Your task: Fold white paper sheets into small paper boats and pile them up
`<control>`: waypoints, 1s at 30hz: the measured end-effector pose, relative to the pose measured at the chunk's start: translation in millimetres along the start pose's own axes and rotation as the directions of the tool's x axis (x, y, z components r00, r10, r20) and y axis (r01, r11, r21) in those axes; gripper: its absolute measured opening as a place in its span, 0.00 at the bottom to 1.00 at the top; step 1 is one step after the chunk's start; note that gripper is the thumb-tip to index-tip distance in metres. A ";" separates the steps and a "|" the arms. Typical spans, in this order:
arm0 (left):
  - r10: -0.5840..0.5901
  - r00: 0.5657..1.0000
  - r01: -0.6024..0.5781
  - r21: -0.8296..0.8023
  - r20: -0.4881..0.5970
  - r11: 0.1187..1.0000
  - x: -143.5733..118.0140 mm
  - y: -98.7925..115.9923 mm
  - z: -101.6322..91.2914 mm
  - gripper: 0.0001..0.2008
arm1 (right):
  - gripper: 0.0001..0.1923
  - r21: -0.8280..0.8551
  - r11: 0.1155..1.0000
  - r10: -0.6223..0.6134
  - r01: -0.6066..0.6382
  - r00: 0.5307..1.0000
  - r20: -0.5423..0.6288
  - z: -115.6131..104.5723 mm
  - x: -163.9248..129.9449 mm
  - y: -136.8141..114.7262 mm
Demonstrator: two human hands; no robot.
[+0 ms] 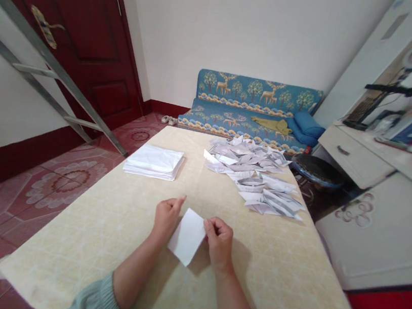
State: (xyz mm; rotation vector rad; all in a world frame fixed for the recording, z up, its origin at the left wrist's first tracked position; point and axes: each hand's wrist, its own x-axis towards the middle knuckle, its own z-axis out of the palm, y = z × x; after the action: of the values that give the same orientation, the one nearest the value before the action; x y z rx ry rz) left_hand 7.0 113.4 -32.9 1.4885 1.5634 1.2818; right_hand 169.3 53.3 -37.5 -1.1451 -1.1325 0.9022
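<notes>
A small folded sheet of white paper (187, 238) is held tilted just above the near middle of the table. My right hand (220, 238) pinches its right edge between thumb and curled fingers. Close by the paper's left edge is my left hand (167, 216), its fingers curled in and its thumb pointing up. Whether those hidden fingertips grip the paper I cannot tell. Beyond my left hand lies a neat stack of white paper sheets (154, 161). Many folded paper pieces (247, 158) form a loose heap at the far right of the table.
A pale patterned cloth covers the table (75, 238). A blue sofa (230, 114) stands behind it, with a round black stool (317, 169) at the right. A ladder (54, 72) leans at the left by a dark red door (75, 18). A white cabinet (380, 225) flanks the right side.
</notes>
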 end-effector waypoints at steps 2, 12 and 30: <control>-0.051 0.997 0.047 -0.069 -0.062 0.997 5.3 3.0 -11.4 0.26 | 0.16 0.050 0.998 0.028 -0.023 0.994 -0.102 -3.9 0.7 3.7; -0.094 0.904 0.176 -0.163 0.417 0.971 -33.4 19.2 10.3 0.21 | 0.15 0.007 0.999 0.038 -0.037 0.989 -0.143 -1.4 2.7 6.4; 0.010 0.996 0.010 -0.228 0.087 0.974 -17.8 -7.9 -24.0 0.12 | 0.05 -0.152 0.944 -0.314 0.292 0.937 -0.150 -6.3 9.3 4.6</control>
State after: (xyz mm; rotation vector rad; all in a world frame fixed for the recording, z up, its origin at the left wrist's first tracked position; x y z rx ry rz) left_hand -14.8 91.6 -35.3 1.3796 1.3113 1.3291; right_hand 177.5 61.7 -40.3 -1.0904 -1.1962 0.4873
